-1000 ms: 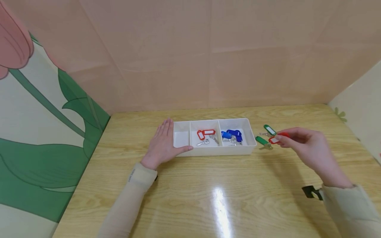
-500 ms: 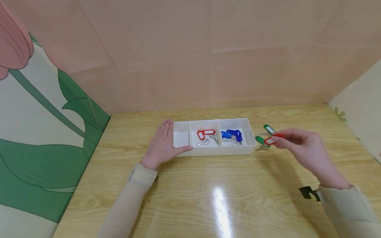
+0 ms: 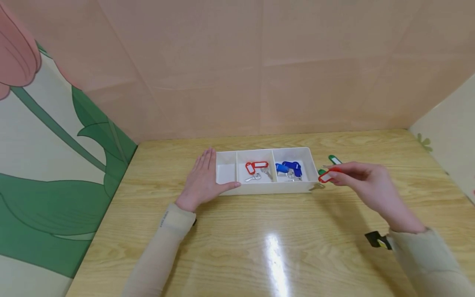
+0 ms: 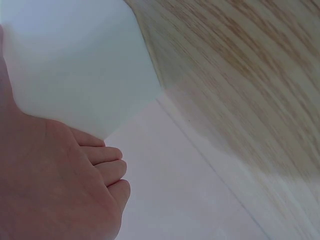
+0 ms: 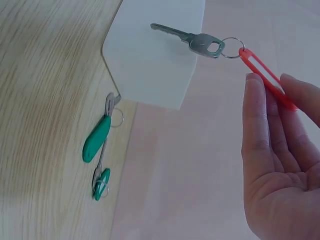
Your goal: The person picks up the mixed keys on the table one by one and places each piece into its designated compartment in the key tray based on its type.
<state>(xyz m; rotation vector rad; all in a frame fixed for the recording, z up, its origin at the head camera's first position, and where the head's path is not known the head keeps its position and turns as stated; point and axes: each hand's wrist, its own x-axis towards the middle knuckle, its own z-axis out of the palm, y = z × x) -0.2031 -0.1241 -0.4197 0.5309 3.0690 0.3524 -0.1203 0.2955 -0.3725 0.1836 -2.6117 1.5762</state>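
My right hand [image 3: 365, 183] pinches a red key tag [image 5: 267, 77] between thumb and fingers, just beyond the right end of a white divided tray [image 3: 265, 189]. A metal key [image 5: 202, 44] dangles from the tag's ring. At the tray's left end lies my left hand [image 3: 202, 179], fingers straight along the end wall and thumb over the front rim. Red-tagged keys [image 3: 260, 164] lie in the middle compartment, and blue-tagged keys [image 3: 293, 166] in the right one. The left compartment shows a bare floor.
Two green-tagged keys [image 5: 96, 139] lie on the wooden table [image 3: 230, 247] right of the tray, partly hidden by my right hand in the head view. A pink-covered wall [image 3: 259, 82] rises behind the table, with a patterned panel [image 3: 55, 165] at left.
My right hand has moved left with the red key tag, from over the green-tagged keys to the tray's right end. The left hand and tray have stayed put.
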